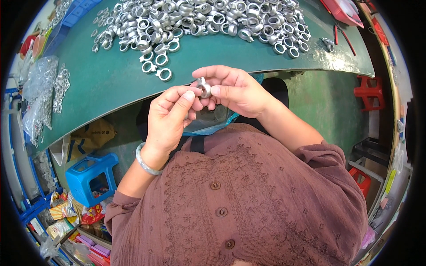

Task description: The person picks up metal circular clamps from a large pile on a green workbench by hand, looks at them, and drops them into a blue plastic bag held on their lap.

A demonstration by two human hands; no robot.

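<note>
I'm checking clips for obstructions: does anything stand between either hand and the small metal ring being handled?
Nothing visible does. The left hand and right hand both have fingers at the metal ring. The pile of similar rings lies beyond them on the green table.

Green tabletop (104, 84), heaped silver metal rings (208, 21), clear plastic bags (39, 86) leftward

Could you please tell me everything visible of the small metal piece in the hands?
The small metal piece is a silver-grey, slightly shiny ring with a narrow lug on its upper side. The left hand and right hand hold it between them, partly hiding it, near the edge of the green table.
</note>
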